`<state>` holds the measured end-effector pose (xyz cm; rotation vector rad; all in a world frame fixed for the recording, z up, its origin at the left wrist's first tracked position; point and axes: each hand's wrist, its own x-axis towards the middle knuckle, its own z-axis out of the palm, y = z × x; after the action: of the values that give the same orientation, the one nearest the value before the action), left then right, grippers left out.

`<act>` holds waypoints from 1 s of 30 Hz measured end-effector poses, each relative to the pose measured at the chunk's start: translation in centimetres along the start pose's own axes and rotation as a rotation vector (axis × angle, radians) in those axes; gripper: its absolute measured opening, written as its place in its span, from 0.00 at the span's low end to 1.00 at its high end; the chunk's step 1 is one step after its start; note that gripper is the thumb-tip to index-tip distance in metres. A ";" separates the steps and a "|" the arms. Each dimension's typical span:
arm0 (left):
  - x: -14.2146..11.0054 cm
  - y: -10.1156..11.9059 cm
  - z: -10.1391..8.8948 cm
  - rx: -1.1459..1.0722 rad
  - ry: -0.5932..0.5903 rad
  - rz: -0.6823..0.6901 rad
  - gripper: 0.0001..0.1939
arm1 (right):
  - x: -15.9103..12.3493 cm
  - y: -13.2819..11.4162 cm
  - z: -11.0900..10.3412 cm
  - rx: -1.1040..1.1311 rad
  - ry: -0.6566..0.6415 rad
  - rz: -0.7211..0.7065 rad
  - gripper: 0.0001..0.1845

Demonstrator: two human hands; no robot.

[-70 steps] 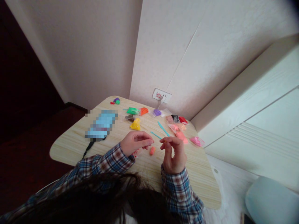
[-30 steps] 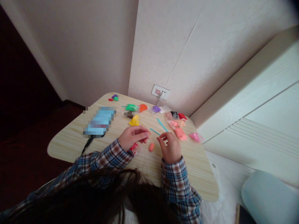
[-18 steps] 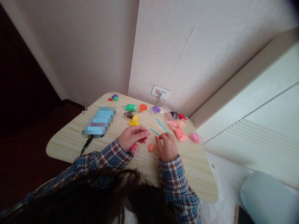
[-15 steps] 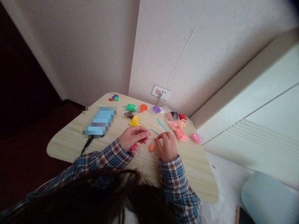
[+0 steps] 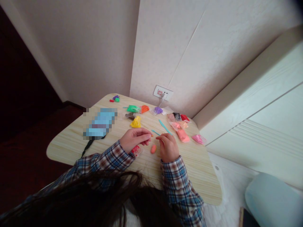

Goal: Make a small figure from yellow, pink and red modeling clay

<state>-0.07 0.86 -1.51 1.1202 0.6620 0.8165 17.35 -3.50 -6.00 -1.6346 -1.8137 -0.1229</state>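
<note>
My left hand (image 5: pixel 136 137) is closed in a pinch, with a tiny orange-yellow piece of clay (image 5: pixel 152 136) showing at its fingertips. Just right of it, my right hand (image 5: pixel 168 147) is curled, thumb and forefinger close together. Whatever it may hold is too small to make out. Between and below the hands, a coral clay roll (image 5: pixel 153 149) lies on the table. A thin blue modelling tool (image 5: pixel 155 132) lies just beyond the fingertips, with a longer blue clay knife (image 5: pixel 165 126) behind it. Under my left wrist is a bag with red bits (image 5: pixel 135 150).
Bags of coloured clay sit along the table's far side, among them green (image 5: pixel 133 109), yellow (image 5: pixel 135 122), purple (image 5: pixel 158 110) and pink (image 5: pixel 199 139). A pixelated phone-like device (image 5: pixel 101 123) with a black cord is at left. Small shaped clay pieces (image 5: pixel 116 99) occupy the far-left corner of the table (image 5: pixel 189 179).
My right hand has moved left, nearer my left hand, and its fingers have curled in more. My left hand stays almost in place. The view has shifted slightly.
</note>
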 end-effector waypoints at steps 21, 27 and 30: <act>-0.6 0.5 0.2 0.465 -0.013 0.227 0.09 | 0.5 -4.0 -3.2 0.260 0.277 -0.183 0.04; -0.7 0.6 -0.2 1.096 0.171 0.509 0.09 | 0.3 -4.2 -3.7 0.329 0.398 -0.112 0.04; -0.3 0.1 -0.3 1.261 0.173 0.476 0.08 | 0.3 -4.3 -3.5 0.346 0.364 -0.117 0.05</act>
<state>-0.48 0.83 -1.52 2.4299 1.1272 0.8900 14.91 -5.89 -1.57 -1.1789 -1.5490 -0.1401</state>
